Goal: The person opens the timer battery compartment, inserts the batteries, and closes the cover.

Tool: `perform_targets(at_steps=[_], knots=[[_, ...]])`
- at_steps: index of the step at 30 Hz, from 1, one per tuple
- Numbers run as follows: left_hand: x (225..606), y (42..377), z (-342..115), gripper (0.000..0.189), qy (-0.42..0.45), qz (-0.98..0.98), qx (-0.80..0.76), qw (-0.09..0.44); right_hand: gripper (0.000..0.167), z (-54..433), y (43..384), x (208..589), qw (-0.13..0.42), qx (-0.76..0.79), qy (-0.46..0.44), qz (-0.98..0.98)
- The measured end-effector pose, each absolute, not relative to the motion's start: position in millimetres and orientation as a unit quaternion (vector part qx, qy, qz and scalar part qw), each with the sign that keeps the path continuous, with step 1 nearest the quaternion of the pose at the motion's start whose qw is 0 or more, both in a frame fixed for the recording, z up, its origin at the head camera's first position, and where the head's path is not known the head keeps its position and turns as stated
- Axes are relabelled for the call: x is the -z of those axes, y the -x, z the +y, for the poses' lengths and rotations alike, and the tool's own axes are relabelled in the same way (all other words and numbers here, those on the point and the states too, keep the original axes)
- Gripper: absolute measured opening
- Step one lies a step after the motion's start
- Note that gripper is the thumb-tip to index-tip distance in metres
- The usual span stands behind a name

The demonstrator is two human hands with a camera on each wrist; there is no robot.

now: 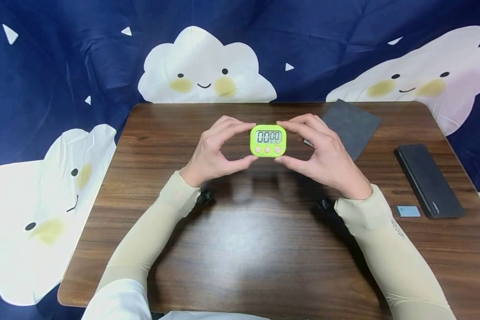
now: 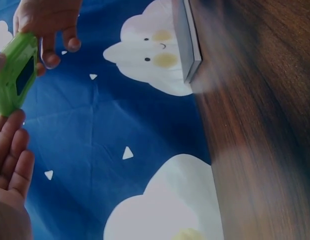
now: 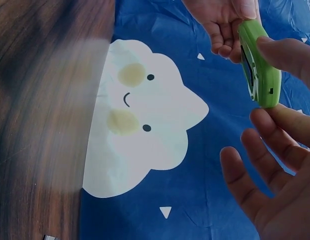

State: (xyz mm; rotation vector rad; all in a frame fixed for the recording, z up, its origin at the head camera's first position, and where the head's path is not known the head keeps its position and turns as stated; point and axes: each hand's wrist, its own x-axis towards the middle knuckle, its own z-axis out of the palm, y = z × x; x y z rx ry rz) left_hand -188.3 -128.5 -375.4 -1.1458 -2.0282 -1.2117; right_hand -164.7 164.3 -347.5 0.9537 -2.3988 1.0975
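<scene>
A bright green digital timer [image 1: 268, 141] is held up over the table between both hands, its display reading 00 00 above several pink buttons. My left hand [image 1: 220, 149] pinches its left end, thumb at the lower corner and fingers at the upper one. On the opposite end, my right hand [image 1: 320, 149] pinches the timer the same way. From the right wrist view, the timer [image 3: 261, 65] appears edge-on, with a small dark slot in its side. The left wrist view shows a dark panel on the timer's back [image 2: 26, 75].
Behind my right hand lies a dark grey flat square [image 1: 354, 126]. To the right are a long black case [image 1: 430, 182] and a small light-blue block [image 1: 408, 211], both on the brown wooden table [image 1: 240, 249]. A blue cloud-patterned cloth [image 1: 304, 26] hangs behind.
</scene>
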Motion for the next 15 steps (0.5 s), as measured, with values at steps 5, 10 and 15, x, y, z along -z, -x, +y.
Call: perform_targets(at_steps=[5,10,15], knots=[[375.5,188.1,-129.5,0.062,0.422,-0.749,0.445,0.250,0.075,163.8,164.1,347.0,0.167,-0.381,-0.335,-0.845],[375.3,188.7,-129.9,0.062,0.421,-0.753,0.441,0.246,0.075,163.9,165.2,347.8,0.159,-0.380,-0.334,-0.848],[380.5,190.8,-131.6,0.061,0.412,-0.773,0.428,0.223,0.071,163.9,170.4,354.1,0.121,-0.362,-0.316,-0.869]])
